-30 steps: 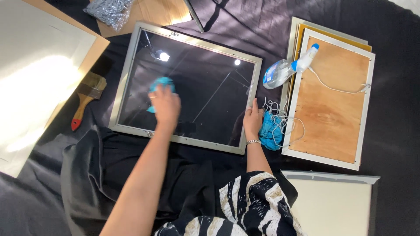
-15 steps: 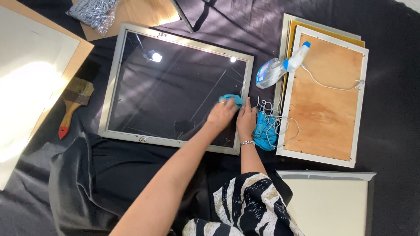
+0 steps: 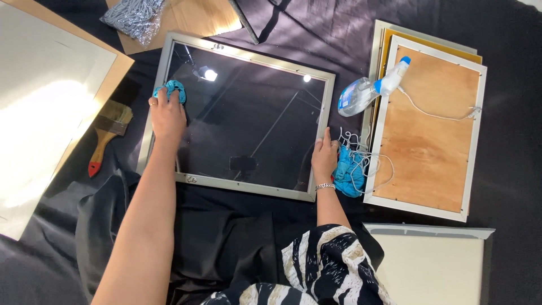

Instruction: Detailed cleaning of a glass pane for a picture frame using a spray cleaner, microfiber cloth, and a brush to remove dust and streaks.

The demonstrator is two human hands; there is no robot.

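My left hand presses a bunched blue cloth near the glass frame's upper-left corner | right hand lies flat, fingers loose, steadying its right edge | glass: stiff, slick, fragile; grip the silver rails.

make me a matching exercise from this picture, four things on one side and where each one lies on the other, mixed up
Things:
1. blue cloth
2. spray bottle
3. paintbrush
4. right hand

Places:
A. on the dark cloth, left of the framed glass
B. on the right edge of the silver frame
C. under the left hand, at the glass's upper left corner
D. lying on its side between the two frames

Pairs: 1-C, 2-D, 3-A, 4-B
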